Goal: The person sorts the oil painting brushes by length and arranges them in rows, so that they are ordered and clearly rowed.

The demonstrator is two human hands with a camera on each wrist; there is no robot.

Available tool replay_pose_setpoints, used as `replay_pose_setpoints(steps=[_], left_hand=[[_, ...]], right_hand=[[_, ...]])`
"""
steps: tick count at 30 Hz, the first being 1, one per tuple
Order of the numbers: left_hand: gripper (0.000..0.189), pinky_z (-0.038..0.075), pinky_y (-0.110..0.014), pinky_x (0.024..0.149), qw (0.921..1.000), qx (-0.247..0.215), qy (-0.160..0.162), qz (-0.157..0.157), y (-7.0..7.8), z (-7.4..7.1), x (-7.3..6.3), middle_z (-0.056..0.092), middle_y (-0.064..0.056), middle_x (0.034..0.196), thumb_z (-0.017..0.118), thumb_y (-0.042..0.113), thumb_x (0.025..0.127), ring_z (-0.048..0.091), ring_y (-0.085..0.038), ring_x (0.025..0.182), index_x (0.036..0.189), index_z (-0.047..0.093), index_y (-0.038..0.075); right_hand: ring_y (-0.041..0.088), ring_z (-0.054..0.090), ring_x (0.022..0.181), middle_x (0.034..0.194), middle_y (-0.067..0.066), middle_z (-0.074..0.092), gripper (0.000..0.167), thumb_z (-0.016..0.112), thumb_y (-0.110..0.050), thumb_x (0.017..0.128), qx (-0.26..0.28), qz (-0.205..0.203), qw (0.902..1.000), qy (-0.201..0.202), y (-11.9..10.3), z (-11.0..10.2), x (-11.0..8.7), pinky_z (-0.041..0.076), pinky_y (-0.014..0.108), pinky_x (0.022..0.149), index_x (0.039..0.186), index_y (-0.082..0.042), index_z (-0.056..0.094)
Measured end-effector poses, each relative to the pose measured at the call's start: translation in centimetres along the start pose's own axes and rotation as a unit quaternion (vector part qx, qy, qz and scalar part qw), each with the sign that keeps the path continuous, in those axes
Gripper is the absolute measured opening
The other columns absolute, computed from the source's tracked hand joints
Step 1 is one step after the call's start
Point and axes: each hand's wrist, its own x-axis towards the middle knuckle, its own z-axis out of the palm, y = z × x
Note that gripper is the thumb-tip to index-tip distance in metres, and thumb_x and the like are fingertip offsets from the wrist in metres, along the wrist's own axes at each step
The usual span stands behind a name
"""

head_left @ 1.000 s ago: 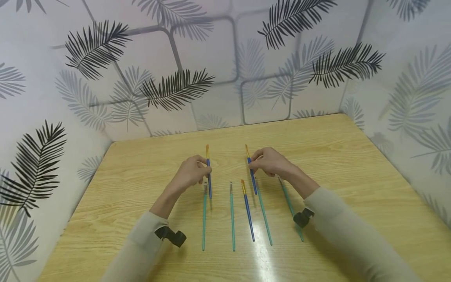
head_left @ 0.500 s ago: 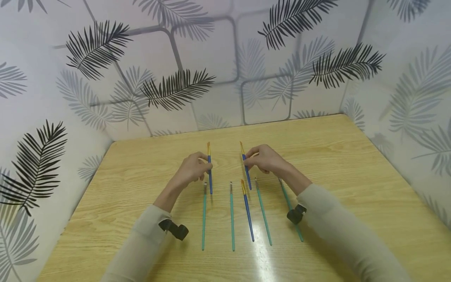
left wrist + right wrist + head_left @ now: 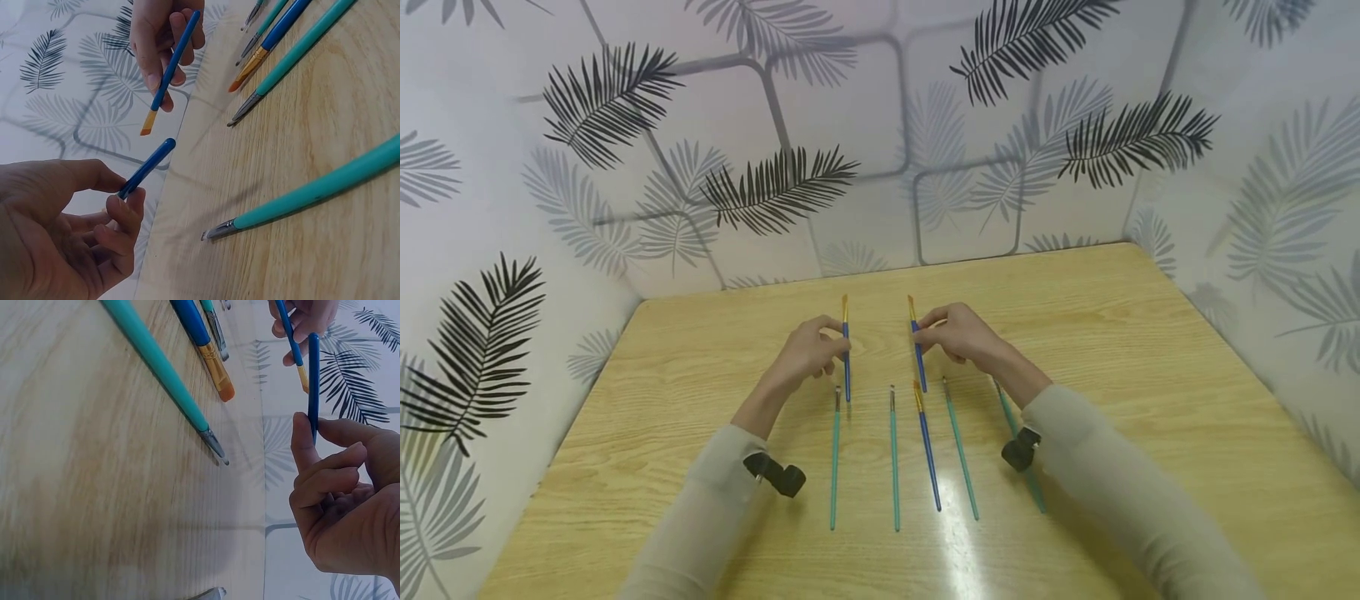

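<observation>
My left hand (image 3: 807, 350) pinches a blue paintbrush (image 3: 847, 367) between thumb and fingers, its orange bristles pointing away from me. Opposite it, my right hand (image 3: 961, 335) pinches a second blue paintbrush (image 3: 919, 357), bristles also at the far end. Both held brushes are raised over the table, a gap between them. In the left wrist view the handle end of the left paintbrush (image 3: 150, 165) sticks out past the fingertips. The right wrist view shows the right paintbrush (image 3: 314, 387) gripped between thumb and forefinger, its bristle end hidden by the hand.
On the wooden table (image 3: 700, 350), nearer me, a third blue paintbrush (image 3: 929, 454) lies among several teal paintbrushes, such as the leftmost teal paintbrush (image 3: 835, 467) and the rightmost, partly covered by the right forearm. A leaf-patterned wall (image 3: 850, 208) borders the table's far side.
Both hands have moved farther from me with their blue paintbrushes. The right hand has also shifted left, narrowing the gap between the brushes, and its brush has become more upright in view.
</observation>
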Motion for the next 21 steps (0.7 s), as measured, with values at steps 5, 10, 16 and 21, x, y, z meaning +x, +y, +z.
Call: replay_pose_setpoints(steps=[5,10,16,21], left_hand=[[0.042,0.04,-0.023,0.054,0.9999,-0.012,0.01,-0.003,-0.1,0.0,0.5,0.074,-0.013,0.097,0.058,0.022,0.095,0.057,-0.02,0.062,0.134,0.052,0.006],[0.045,0.046,-0.026,0.059,0.9998,-0.018,0.012,-0.004,-0.3,0.0,0.8,0.073,-0.013,0.098,0.058,0.024,0.095,0.059,-0.022,0.066,0.136,0.05,0.006],[0.046,0.048,-0.027,0.059,0.9996,-0.02,0.022,-0.002,-0.5,-0.1,1.3,0.073,-0.014,0.095,0.057,0.024,0.096,0.058,-0.019,0.064,0.137,0.05,0.006],[0.044,0.045,-0.024,0.057,0.9994,-0.024,0.023,-0.006,-0.7,0.0,2.0,0.073,-0.013,0.094,0.058,0.025,0.097,0.057,-0.018,0.062,0.137,0.051,0.007]], right_hand=[[0.007,0.025,0.037,0.099,0.014,0.077,0.036,0.064,-0.021,0.097,0.004,0.001,1.0,0.009,0.3,0.1,0.6,0.024,0.022,0.04,0.128,-0.002,0.064],[0.007,0.024,0.036,0.099,0.016,0.076,0.038,0.064,-0.02,0.097,0.013,0.004,0.9998,0.011,0.3,0.4,0.9,0.024,0.022,0.04,0.129,0.0,0.063],[0.006,0.024,0.036,0.099,0.016,0.077,0.036,0.065,-0.019,0.097,0.023,0.011,0.9996,0.013,0.2,0.9,1.3,0.024,0.023,0.041,0.128,0.0,0.064],[0.007,0.023,0.036,0.099,0.017,0.077,0.036,0.064,-0.018,0.098,0.015,0.013,0.9997,0.014,0.2,1.1,1.7,0.023,0.024,0.041,0.129,-0.001,0.064]])
